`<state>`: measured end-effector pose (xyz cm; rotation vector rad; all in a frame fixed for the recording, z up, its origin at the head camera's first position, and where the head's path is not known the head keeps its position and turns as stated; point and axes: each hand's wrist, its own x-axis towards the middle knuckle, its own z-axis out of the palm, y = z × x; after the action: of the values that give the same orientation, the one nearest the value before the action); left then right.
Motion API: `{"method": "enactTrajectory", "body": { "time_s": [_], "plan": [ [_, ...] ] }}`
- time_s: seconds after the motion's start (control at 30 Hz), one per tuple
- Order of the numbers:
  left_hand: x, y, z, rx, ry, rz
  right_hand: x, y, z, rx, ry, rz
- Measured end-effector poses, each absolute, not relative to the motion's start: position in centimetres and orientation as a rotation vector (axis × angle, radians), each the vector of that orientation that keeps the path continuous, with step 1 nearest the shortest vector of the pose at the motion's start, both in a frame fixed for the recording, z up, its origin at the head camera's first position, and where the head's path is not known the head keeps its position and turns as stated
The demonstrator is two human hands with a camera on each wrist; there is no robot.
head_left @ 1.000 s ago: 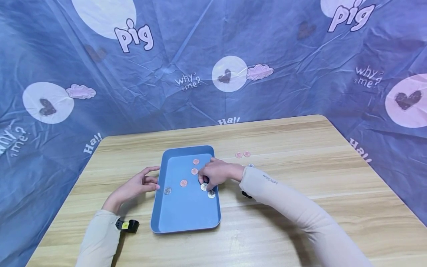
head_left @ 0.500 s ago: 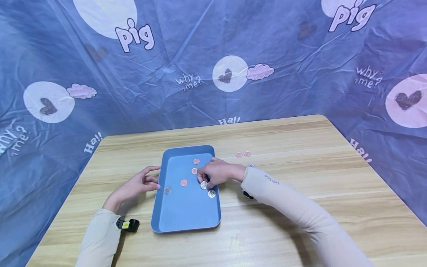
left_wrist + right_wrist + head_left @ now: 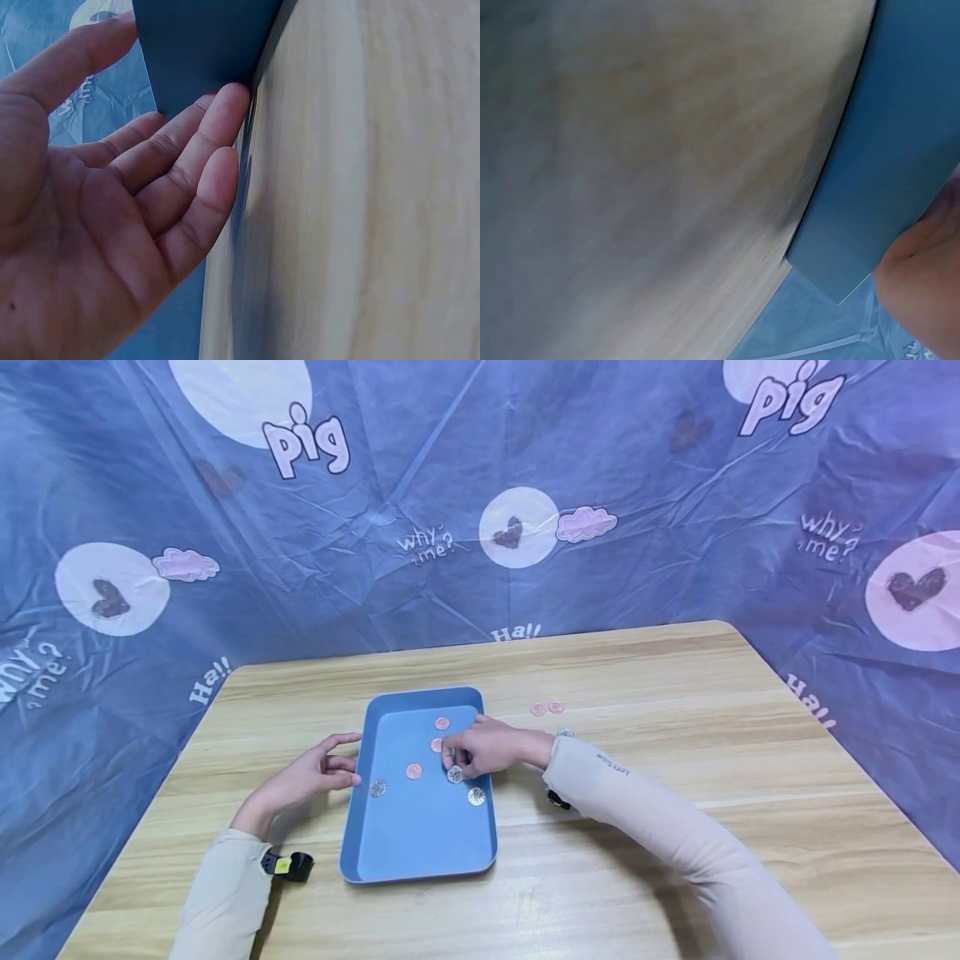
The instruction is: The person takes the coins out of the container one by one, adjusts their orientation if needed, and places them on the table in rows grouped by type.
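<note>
**Right hand on silver coin inside blue tray**

The rectangular blue plastic tray sits on the light wooden table. The right hand reaches over its right rim, fingers curled, pinching a round silver coin at the tray floor. The left hand lies relaxed with straight fingers touching the tray's left wall. Two pink coins lie on the table, apart from the tray.

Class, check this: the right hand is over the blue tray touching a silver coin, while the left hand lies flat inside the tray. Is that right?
Not quite. The left hand is not inside the tray: it rests on the table, its fingertips against the tray's outer left wall, as the head and left wrist views show. The right hand is over the blue tray touching a silver coin.
</note>
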<state>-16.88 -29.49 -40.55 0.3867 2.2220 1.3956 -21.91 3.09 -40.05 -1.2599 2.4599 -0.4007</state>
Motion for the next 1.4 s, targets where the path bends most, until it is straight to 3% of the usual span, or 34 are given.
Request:
{"method": "enactTrajectory", "body": {
  "time_s": [0.83,1.4],
  "plan": [
    [-16.8,-29.4,-40.5,0.388,2.233,1.366,-22.8,4.5,-37.3,-1.113,2.113,-1.046],
    [-16.7,-29.5,-40.8,0.455,2.229,1.357,-24.0,9.5,-36.3,-1.014,2.188,-1.162]
  ]
}}
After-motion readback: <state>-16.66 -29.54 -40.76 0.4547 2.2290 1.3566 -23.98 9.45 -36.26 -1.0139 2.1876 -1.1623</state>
